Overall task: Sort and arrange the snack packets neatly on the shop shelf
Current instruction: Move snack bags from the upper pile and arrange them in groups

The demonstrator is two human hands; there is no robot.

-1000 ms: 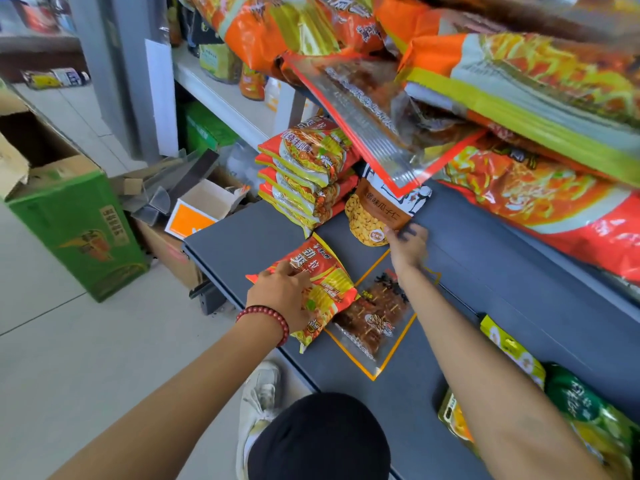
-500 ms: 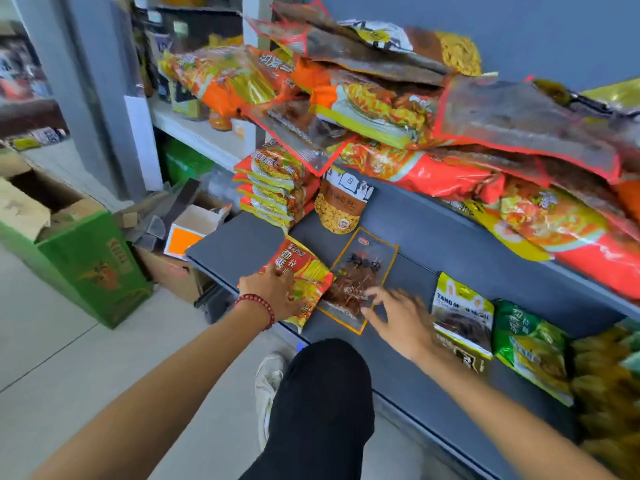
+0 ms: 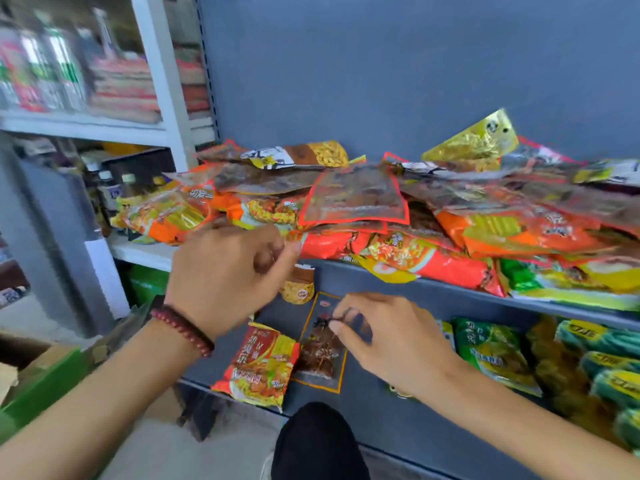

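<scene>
Snack packets (image 3: 381,202) lie heaped on the upper grey metal shelf (image 3: 332,270). A red-orange noodle packet (image 3: 259,365) and a clear orange-edged packet (image 3: 322,351) lie touching on the lower shelf (image 3: 367,407). The left hand (image 3: 225,278) has lifted off the noodle packet, loosely curled and empty. The right hand (image 3: 388,337) hovers, loosely curled, over the clear packet.

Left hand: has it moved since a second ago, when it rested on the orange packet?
Yes. The left hand has lifted off the orange packet and is now up by the front edge of the upper shelf.
</scene>
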